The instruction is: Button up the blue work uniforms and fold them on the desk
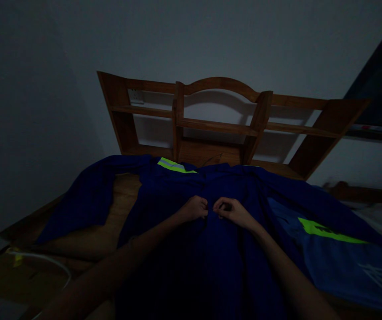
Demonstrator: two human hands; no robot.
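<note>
A dark blue work jacket (177, 191) with a yellow-green and grey reflective strip (173, 166) lies spread out, front side up. Over the middle of its front, my left hand (195, 208) is closed, with its fingers curled on the cloth near the front edge. Just to the right, my right hand (231, 211) pinches the other side of the front between thumb and fingers. A small gap separates the two hands. What lies between the fingertips is too dark to make out clearly.
The jacket rests on a wooden surface (126, 200) below a wooden shelf rack (220, 84) against the wall. At right, a lighter blue garment (337, 262) with a yellow-green patch lies partly under the sleeve. A white cable (54, 260) curves at lower left.
</note>
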